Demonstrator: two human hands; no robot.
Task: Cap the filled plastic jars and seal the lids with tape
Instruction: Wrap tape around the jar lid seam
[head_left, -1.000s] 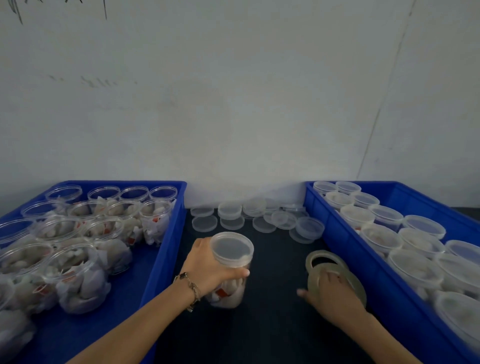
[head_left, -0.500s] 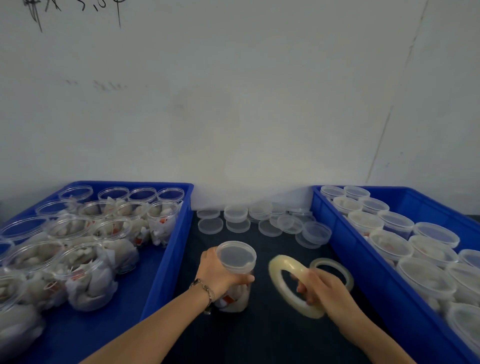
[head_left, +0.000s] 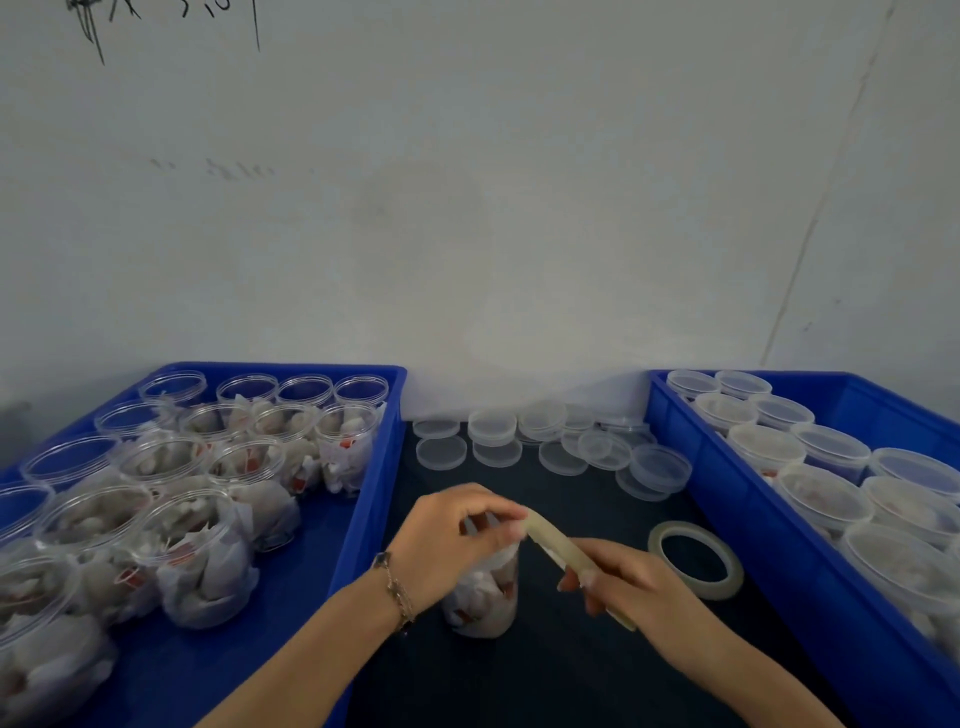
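A capped clear jar (head_left: 483, 597) filled with white packets stands on the dark table between two blue crates. My left hand (head_left: 452, 540) curls over the top of the jar, hiding its lid, and its fingertips meet the upper end of a tape roll (head_left: 563, 551). My right hand (head_left: 628, 587) grips that roll, which is seen edge-on and tilted against the jar's lid. A second tape roll (head_left: 695, 560) lies flat on the table to the right.
The left blue crate (head_left: 374, 499) holds several open filled jars (head_left: 202, 561). The right blue crate (head_left: 727, 499) holds several capped jars (head_left: 826, 499). Loose clear lids (head_left: 519, 436) lie along the wall at the back of the table.
My right hand has lifted one tape roll off the table and brought it left against the jar's top. My left hand has shifted from the jar's side to its lid.
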